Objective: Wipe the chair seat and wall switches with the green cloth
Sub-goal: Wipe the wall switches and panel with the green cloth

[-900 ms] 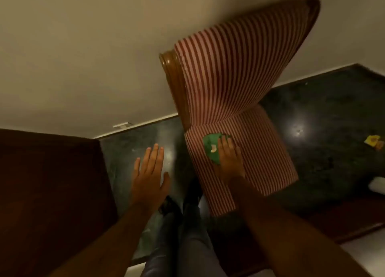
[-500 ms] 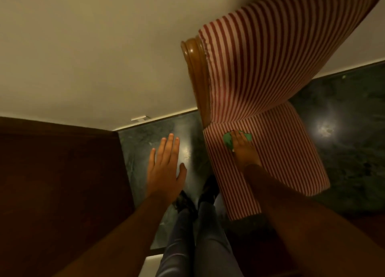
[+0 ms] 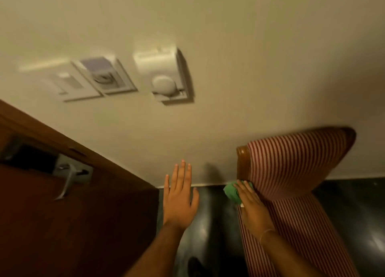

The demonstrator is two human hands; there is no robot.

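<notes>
- The green cloth [image 3: 233, 193] is largely covered by the right hand [image 3: 251, 207] — only a crumpled corner shows past the fingers
- The chair seat [image 3: 308, 235] runs off the bottom edge; its rear left corner lies under that hand
- The wall switches [image 3: 108, 79] are smeared by motion blur, so their rockers and markings cannot be read
- The boxy white wall unit [image 3: 164, 79] beside them is blurred too — its kind is unclear
- The wooden door [image 3: 62, 224] is cut by the left and bottom edges
- A dark shoe [image 3: 193, 267] shows only in part at the bottom edge
</notes>
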